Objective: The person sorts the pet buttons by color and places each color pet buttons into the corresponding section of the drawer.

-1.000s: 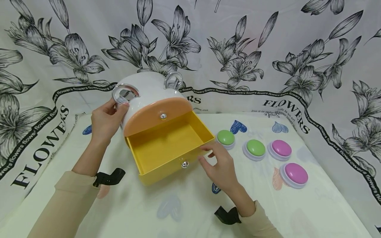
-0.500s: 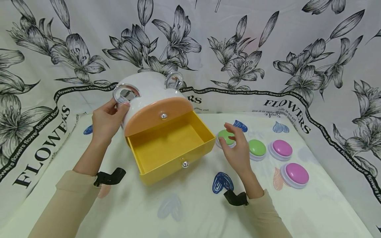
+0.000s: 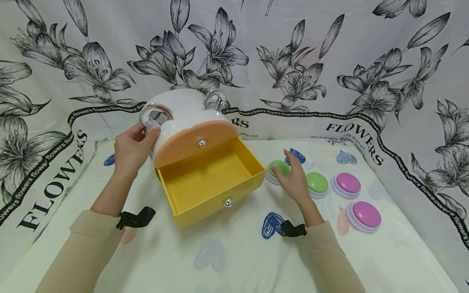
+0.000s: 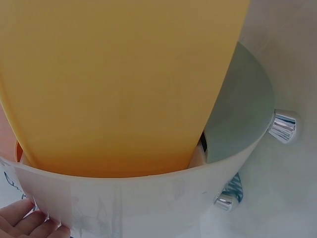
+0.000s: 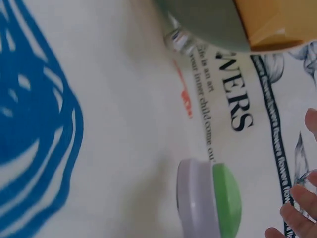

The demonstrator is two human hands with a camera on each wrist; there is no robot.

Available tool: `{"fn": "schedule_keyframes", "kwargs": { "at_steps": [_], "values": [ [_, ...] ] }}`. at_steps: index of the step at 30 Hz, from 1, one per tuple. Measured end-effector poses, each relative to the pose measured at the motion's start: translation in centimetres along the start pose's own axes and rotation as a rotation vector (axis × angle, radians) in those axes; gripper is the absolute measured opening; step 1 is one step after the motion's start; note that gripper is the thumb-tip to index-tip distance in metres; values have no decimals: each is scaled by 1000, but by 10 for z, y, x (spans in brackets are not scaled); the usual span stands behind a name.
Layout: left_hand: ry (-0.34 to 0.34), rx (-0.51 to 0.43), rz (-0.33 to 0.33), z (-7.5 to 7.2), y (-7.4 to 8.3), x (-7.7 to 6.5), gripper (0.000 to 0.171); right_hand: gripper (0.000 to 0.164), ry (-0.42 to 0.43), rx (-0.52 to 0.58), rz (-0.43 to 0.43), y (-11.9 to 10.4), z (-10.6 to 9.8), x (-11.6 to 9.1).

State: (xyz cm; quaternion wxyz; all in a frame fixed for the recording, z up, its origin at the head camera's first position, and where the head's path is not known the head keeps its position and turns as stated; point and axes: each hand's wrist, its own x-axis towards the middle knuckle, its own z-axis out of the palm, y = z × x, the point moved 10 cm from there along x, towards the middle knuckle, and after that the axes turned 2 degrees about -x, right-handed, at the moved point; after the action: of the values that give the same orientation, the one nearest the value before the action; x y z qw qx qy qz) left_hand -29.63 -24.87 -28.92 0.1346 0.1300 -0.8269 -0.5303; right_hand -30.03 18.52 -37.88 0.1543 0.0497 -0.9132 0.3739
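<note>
Head view: the right hand [image 3: 294, 182], thumb and fingers wide apart, has moved from the yellow rectangular drawer [image 3: 207, 175] to a round green-domed button [image 3: 280, 164]. The left hand [image 3: 132, 151] still grips the glossy white domed box [image 3: 179, 103]; the drawer juts out, yellow floor showing.

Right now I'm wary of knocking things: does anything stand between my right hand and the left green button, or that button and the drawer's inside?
Nothing visible stands between the right hand and the left green button. Between that button and the inside of the drawer is its right wall; the top is open.
</note>
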Motion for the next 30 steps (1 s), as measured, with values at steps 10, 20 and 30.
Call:
{"fn": "schedule_keyframes", "kwargs": {
  "at_steps": [10, 20, 30],
  "values": [
    [-1, 1, -6, 0, -1, 0, 68, 80, -135, -72, 129, 39, 20, 10],
    [1, -3, 0, 1, -1, 0, 68, 87, -234, -136, 214, 60, 34, 8],
    [3, -1, -10, 1, 0, -1, 68, 87, -267, -158, 232, 67, 41, 5]
  ]
}}
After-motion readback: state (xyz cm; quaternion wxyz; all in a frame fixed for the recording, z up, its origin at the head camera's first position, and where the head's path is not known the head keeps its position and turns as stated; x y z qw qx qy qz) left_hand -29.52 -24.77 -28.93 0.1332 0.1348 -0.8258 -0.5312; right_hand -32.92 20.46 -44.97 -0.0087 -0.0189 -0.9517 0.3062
